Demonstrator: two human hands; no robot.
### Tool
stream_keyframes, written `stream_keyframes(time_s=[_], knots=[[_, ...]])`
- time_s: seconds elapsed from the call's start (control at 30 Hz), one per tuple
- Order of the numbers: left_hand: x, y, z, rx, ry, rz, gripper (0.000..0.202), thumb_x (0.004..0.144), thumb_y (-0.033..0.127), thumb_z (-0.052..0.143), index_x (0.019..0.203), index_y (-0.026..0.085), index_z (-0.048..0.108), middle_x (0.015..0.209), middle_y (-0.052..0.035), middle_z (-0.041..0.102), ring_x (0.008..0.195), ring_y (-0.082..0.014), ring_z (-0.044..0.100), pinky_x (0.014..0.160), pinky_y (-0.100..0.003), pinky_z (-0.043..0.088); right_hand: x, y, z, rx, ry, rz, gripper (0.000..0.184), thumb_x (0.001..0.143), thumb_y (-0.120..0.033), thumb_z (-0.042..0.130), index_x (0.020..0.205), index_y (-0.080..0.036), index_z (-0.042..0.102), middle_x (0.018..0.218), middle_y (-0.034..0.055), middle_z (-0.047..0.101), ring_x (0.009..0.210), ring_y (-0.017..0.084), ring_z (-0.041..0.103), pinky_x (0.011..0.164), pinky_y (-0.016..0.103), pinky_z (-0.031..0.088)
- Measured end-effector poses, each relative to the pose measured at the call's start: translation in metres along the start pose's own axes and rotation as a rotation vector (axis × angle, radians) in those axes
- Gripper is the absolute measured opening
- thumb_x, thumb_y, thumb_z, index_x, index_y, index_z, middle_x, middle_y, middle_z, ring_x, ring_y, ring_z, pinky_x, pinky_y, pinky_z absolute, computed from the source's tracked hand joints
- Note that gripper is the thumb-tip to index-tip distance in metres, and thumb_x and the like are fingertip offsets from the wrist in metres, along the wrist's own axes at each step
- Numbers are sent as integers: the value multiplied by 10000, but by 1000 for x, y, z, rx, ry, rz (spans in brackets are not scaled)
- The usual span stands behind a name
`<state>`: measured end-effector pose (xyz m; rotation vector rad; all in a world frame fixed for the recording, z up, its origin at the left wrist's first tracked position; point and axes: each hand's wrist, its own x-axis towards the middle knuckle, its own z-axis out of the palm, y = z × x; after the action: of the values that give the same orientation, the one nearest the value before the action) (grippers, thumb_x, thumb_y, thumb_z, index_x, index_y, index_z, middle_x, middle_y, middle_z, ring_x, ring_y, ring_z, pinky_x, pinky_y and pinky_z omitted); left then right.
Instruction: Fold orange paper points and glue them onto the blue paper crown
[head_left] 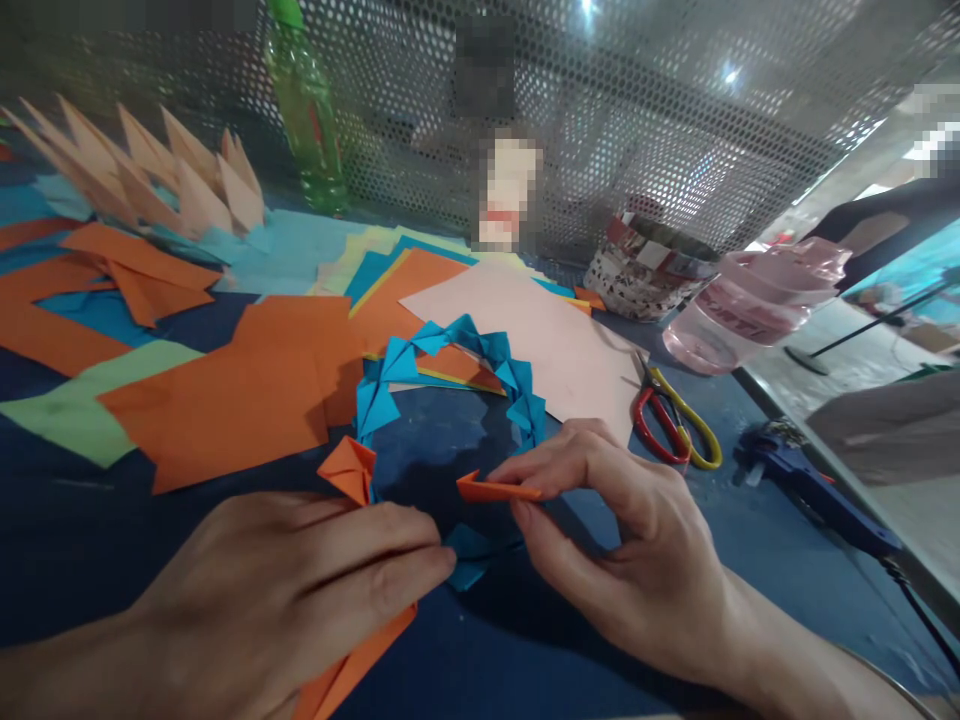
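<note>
Joining stage, by appearance: pinching orange folded unit [496,489] in right hand [637,560], pinching blue paper ring [450,400] in left hand [300,590]. Next calls for lining tip into ring pocket.

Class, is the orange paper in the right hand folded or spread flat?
Folded: right hand pinches orange paper as a narrow pointed wedge.

Dim overhead light; two glare spots on the mesh screen [675,130], upper right; soft shadow beneath the right hand [637,560]; frame edges bowed and blurred
</note>
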<state>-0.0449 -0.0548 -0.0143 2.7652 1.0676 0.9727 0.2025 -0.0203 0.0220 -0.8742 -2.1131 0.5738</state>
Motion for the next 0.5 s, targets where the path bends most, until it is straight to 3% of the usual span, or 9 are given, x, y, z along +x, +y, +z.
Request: stream_keyframes(time_s=[0.5], knots=[[8, 3, -2, 50, 10, -4, 330, 949, 299, 336, 1100, 332, 627, 946, 78, 759, 729, -139, 715, 687, -257, 496, 1, -1, -3, 76, -42, 41, 178, 758, -21, 600, 810, -190, 591, 863, -8, 758, 759, 130, 715, 822, 354, 494]])
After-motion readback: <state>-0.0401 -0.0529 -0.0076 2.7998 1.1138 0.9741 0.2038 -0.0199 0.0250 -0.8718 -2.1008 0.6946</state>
